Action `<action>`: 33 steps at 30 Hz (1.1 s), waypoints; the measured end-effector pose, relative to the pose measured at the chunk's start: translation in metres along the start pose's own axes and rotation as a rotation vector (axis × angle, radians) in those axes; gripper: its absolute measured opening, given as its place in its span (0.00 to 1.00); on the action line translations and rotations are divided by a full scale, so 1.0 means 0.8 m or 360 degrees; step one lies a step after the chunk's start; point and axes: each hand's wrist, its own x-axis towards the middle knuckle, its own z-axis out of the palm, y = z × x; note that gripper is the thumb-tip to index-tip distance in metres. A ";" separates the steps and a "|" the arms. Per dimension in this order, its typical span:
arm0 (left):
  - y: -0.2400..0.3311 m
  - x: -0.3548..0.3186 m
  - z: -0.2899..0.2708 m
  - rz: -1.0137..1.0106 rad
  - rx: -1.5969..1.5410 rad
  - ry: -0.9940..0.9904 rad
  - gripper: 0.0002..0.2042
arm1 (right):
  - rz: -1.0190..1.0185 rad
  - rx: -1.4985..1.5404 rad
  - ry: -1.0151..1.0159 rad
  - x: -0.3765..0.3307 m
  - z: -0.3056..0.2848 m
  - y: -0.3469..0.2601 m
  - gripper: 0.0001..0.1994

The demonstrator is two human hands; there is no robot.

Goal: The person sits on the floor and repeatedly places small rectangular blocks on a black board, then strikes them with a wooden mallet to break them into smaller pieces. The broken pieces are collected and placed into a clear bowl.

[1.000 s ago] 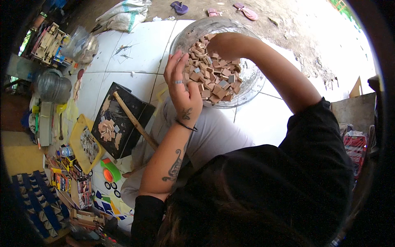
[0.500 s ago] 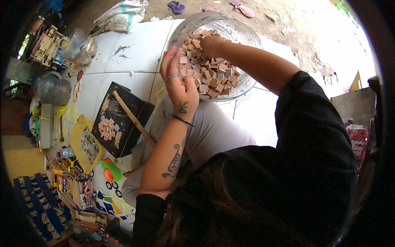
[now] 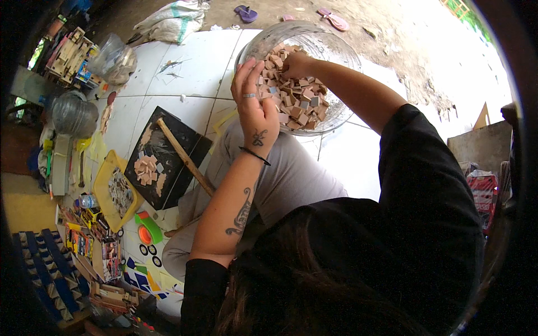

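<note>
A round clear plastic basin stands in front of me, holding a heap of small square tan pieces, a few of them grey. My right hand reaches down onto the far part of this heap; its fingertips are hidden among the pieces, so I can't see what they grasp. At the basin's left rim is my left hand, fingers stretched out and thumb apart, with nothing visible in it. A wooden stick leans from a black board left of my leg. Similar tan pieces lie on that board.
A yellow tray of small pieces sits left of the board, near a green tape roll and small black wheels. Toy vehicles and boxes crowd the lower left. White sacks and sandals lie beyond the basin.
My right hand has lifted slightly and shows more of itself above the pieces. My left hand keeps its place at the rim. The whole view has shifted slightly.
</note>
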 end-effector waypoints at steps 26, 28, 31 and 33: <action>0.000 0.001 0.000 0.0062 0.0039 -0.0055 0.29 | -0.0057 0.1513 -0.0200 -0.073 -0.054 -0.037 0.11; 0.000 0.000 0.000 0.0070 0.0046 -0.0046 0.29 | 0.0001 0.1306 -0.0165 -0.070 -0.052 -0.034 0.12; -0.001 0.001 -0.001 0.0057 -0.0025 -0.0049 0.29 | -0.0065 0.0890 -0.0059 -0.061 -0.044 -0.035 0.12; -0.001 0.001 -0.001 0.0058 -0.0002 -0.0051 0.29 | -0.0236 0.0413 0.0038 -0.053 -0.031 -0.042 0.13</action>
